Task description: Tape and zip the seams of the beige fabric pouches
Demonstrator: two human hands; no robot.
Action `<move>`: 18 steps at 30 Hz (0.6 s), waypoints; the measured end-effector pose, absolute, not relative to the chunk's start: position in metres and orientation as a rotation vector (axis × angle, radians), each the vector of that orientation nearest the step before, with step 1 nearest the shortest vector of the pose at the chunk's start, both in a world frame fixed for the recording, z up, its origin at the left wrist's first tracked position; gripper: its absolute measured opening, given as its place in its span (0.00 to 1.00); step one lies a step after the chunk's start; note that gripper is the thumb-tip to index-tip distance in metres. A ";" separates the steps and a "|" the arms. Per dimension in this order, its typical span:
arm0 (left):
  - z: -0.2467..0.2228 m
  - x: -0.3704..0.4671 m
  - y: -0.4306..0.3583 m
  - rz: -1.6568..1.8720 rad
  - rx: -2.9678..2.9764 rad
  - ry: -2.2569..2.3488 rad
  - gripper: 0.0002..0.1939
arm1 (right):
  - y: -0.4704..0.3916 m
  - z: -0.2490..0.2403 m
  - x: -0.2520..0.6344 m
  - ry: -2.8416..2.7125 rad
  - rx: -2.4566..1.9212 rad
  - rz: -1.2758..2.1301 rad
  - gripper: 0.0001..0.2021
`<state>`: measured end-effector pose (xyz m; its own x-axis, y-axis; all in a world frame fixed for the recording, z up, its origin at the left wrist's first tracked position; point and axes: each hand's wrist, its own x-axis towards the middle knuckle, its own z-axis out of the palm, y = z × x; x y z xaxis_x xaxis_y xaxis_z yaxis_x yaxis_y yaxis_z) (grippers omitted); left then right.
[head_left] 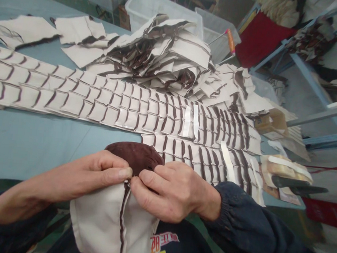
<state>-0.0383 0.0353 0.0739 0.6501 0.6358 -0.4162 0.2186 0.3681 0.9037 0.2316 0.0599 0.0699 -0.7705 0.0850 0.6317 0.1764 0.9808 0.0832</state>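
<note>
A sewn fabric piece (100, 219), cream outside with a dark brown seam down its middle, hangs in front of my body. Its brown part (136, 155) shows above my fingers. My left hand (104, 176) pinches the cloth at the top of the seam, thumb pressed on it. Close beside it, my right hand (168, 188) is closed on the same edge, fingers curled. The two hands almost meet at the seam. What lies under the fingertips is hidden.
Overlapping rows of cream and brown pieces (99, 100) run along the blue table (36, 141). Behind them rises a loose heap of similar pieces (188, 49). Scissors (7, 35) lie far left, tape rolls (286, 169) at right. White bins (168, 7) stand beyond.
</note>
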 end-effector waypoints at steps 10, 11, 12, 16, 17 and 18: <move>0.081 -0.041 0.043 0.331 1.456 0.901 0.28 | 0.063 0.059 0.228 -2.381 -0.279 0.037 0.17; 0.082 -0.043 0.043 0.347 1.509 0.899 0.26 | 0.062 0.055 0.228 -2.337 -0.313 0.111 0.15; 0.082 -0.044 0.043 0.360 1.555 0.891 0.25 | 0.061 0.052 0.227 -2.291 -0.348 0.208 0.14; 0.080 -0.051 0.035 0.411 1.732 0.909 0.22 | 0.060 0.054 0.226 -2.221 -0.473 0.585 0.16; 0.079 -0.052 0.032 0.438 1.781 0.957 0.22 | 0.060 0.058 0.225 -2.233 -0.500 0.622 0.18; 0.076 -0.054 0.030 0.478 1.824 1.025 0.22 | 0.060 0.063 0.224 -2.254 -0.529 0.639 0.20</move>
<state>-0.0541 0.0296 0.0764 0.5712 0.8136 -0.1086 0.4405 -0.1921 0.8770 0.2239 0.0599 0.0629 -0.6543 0.5386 0.5308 0.1802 0.7928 -0.5823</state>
